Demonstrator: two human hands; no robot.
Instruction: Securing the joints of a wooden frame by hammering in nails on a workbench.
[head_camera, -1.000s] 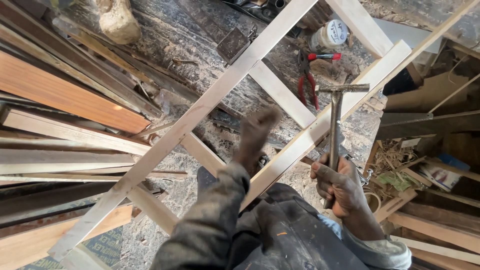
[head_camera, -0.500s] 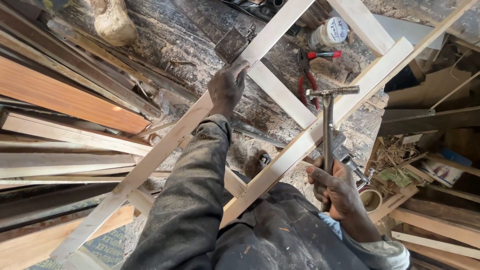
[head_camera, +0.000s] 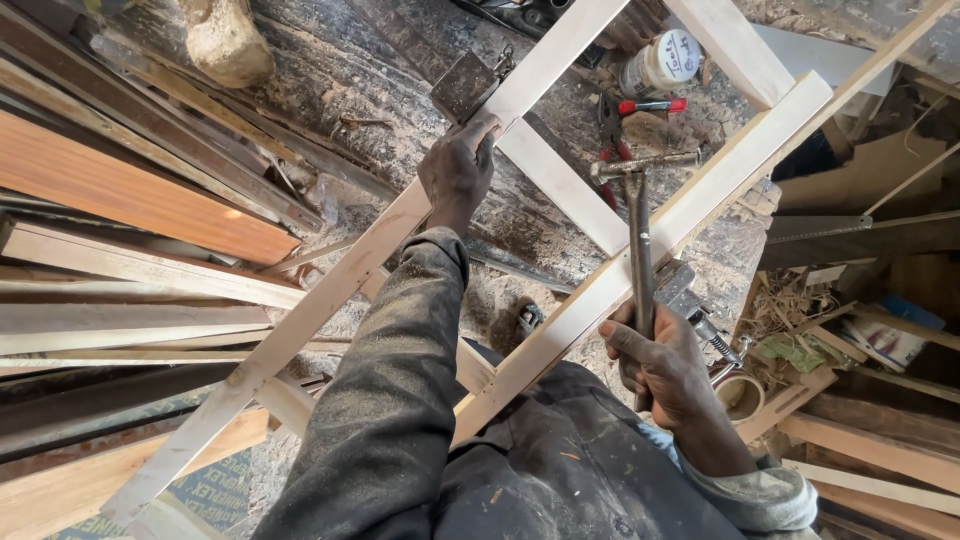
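I see my left hand (head_camera: 458, 170) near the top centre of the frame, its fingers closed around one long rail of the pale, ladder-shaped wooden frame (head_camera: 330, 285), right where a cross-piece meets that rail. The frame runs diagonally from the lower left to the upper right, its two long rails joined by short cross-pieces, and it lies over a sawdust-covered floor (head_camera: 330, 80).

My right hand (head_camera: 662, 362), in the lower right of centre, is clenched around the shaft of a grey all-metal hammer (head_camera: 638, 240). The hammer stands nearly upright, its head just above the frame's second rail, and I cannot tell whether it touches the wood.

Red-handled pliers (head_camera: 625, 125) lie on the floor beyond the hammer head, near a white plastic jar (head_camera: 658, 62) at the top. Stacked brown and pale wooden planks (head_camera: 130, 200) fill the left side. At the right edge sit a cardboard tape roll (head_camera: 740, 395) and a heap of scrap wood and shavings (head_camera: 800, 330).
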